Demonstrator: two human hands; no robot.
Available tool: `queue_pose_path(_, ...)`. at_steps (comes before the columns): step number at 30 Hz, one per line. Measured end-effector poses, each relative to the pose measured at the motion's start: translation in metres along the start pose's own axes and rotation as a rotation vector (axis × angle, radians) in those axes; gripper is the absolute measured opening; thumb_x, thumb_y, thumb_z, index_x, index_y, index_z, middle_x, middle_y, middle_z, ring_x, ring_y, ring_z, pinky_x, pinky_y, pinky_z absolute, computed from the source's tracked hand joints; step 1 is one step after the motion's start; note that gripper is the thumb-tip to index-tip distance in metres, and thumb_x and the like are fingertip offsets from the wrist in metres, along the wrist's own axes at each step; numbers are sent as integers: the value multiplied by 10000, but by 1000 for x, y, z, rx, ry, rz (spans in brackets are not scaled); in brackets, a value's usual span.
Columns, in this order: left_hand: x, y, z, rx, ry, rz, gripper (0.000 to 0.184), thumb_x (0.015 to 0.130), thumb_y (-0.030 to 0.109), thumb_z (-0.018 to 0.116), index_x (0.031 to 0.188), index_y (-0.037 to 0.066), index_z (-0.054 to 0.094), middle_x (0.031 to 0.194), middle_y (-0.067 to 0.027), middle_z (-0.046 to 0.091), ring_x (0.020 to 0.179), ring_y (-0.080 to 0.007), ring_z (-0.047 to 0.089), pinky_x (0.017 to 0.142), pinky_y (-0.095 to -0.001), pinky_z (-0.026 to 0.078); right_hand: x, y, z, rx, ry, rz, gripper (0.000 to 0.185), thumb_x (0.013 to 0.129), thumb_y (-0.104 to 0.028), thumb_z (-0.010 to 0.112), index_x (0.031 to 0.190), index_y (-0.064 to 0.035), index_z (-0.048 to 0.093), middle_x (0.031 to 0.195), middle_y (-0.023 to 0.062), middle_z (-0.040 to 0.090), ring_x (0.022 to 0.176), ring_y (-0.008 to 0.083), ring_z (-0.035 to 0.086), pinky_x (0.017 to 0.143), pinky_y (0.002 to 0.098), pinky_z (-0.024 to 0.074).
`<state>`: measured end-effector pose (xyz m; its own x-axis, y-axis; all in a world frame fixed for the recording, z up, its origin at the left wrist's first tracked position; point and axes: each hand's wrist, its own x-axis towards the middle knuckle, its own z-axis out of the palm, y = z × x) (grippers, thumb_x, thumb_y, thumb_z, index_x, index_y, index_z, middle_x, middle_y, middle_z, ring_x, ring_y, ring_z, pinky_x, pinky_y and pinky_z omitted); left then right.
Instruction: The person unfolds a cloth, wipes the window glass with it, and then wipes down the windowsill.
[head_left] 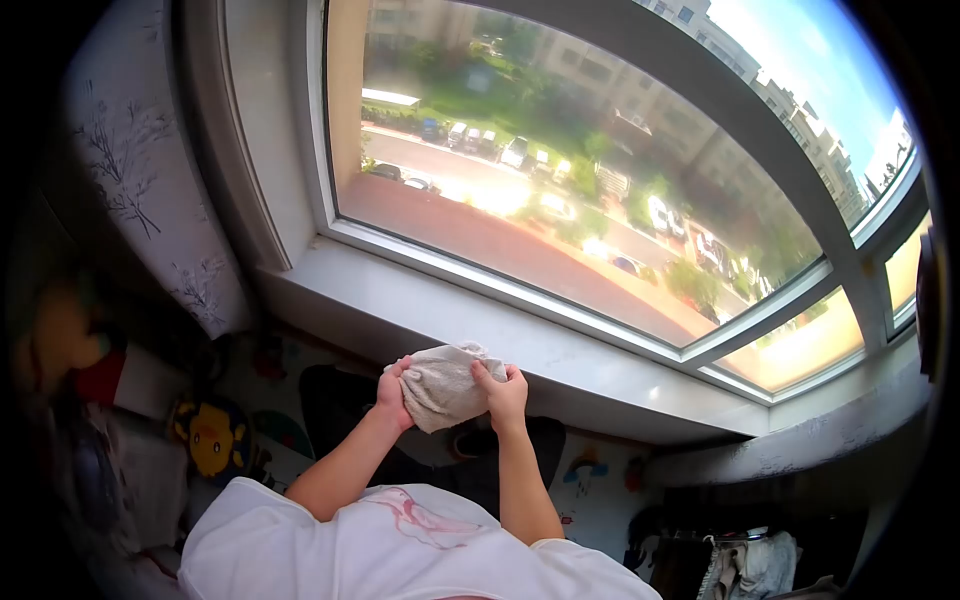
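Observation:
A bunched, off-white cloth (445, 388) is held between my two hands, in front of my body and close to the edge of the window sill. My left hand (396, 392) grips its left side, fingers curled round the edge. On the right side, my right hand (502, 393) pinches it, the thumb lying on top of the fabric. Folds of the cloth hide some of the fingers on both hands.
A pale window sill (560, 362) runs beneath the large closed window (590, 170). A patterned curtain (150, 170) hangs at left, near a yellow cartoon-faced item (212, 440). Crumpled fabric (765, 565) lies at lower right.

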<state>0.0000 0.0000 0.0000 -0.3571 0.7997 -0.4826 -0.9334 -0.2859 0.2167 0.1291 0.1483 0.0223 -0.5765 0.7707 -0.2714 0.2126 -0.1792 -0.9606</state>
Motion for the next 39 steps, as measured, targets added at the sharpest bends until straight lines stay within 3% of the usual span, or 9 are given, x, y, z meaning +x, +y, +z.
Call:
queue_pose_path(8, -1, 11, 21, -48, 142, -15, 621, 1086, 470, 276, 1389, -6, 536, 1447, -206, 559, 1346, -386, 523, 1159, -517, 400, 6, -30, -28, -121, -100, -42, 534, 859, -406, 849, 1091, 35, 657, 956, 76, 704, 855, 149, 643, 779, 297, 527)
queue_pose_path(12, 13, 32, 11, 226, -20, 500, 447, 1083, 439, 492, 1289, 53, 584, 1278, -93, 637, 1226, -232, 584, 1075, -405, 447, 14, -73, -35, -318, 3, -253, 543, 785, -460, 899, 895, -16, 605, 816, 39, 670, 726, 113, 606, 655, 286, 516)
queue_pose_path(15, 0, 57, 24, 261, -264, 554, 279, 1062, 283, 588, 1235, 64, 599, 1167, -36, 670, 1117, -180, 628, 1000, -369, 496, 15, -98, -43, -346, 169, -415, 509, 754, -386, 938, 832, -58, 557, 738, -3, 608, 671, 94, 575, 610, 262, 492)
queue_pose_path(16, -9, 64, 30, 303, -296, 583, 257, 1041, 245, 622, 1221, 63, 601, 1142, -32, 671, 1090, -165, 633, 979, -352, 505, 19, -99, -48, -240, 147, -440, 467, 773, -272, 936, 853, -79, 519, 757, -15, 572, 695, 81, 567, 619, 238, 487)
queue_pose_path(23, -24, 84, 38, 550, -370, 721, 254, 981, 147, 721, 1185, 48, 606, 1049, -3, 669, 980, -87, 624, 879, -261, 515, 16, -81, -50, 328, -219, -149, 300, 861, -104, 822, 1061, -37, 609, 975, 44, 635, 878, 108, 606, 771, 242, 506)
queue_pose_path(28, -29, 85, 44, 869, -261, 963, 241, 992, 155, 711, 1183, 52, 606, 1005, 22, 655, 895, -44, 584, 809, -217, 498, 6, -57, -41, -47, -496, -14, 526, 915, -283, 781, 1358, -48, 621, 1043, 59, 695, 949, 132, 634, 827, 293, 510)
queue_pose_path(32, -31, 77, 55, 929, -279, 1031, 230, 993, 158, 709, 1177, 70, 604, 992, 28, 636, 878, -42, 571, 786, -218, 490, -6, -59, -22, -354, -562, 53, 667, 909, -507, 745, 1375, -45, 622, 1139, 120, 715, 1055, 177, 641, 869, 321, 520)
queue_pose_path(36, -26, 72, 64, 891, -266, 1098, 213, 1008, 156, 686, 1184, 70, 600, 977, 26, 642, 862, -37, 575, 769, -212, 490, 10, -21, -15, -297, -620, -21, 728, 921, -602, 685, 1347, -14, 637, 1168, 121, 705, 1063, 205, 648, 898, 340, 521)
queue_pose_path(39, -35, 70, 70, 880, -241, 1078, 201, 1007, 139, 682, 1180, 67, 609, 958, 21, 651, 834, -46, 596, 750, -219, 522, -2, -30, -29, -384, -684, -21, 728, 848, -560, 777, 1300, -5, 647, 1108, 85, 697, 1021, 171, 639, 903, 315, 513)
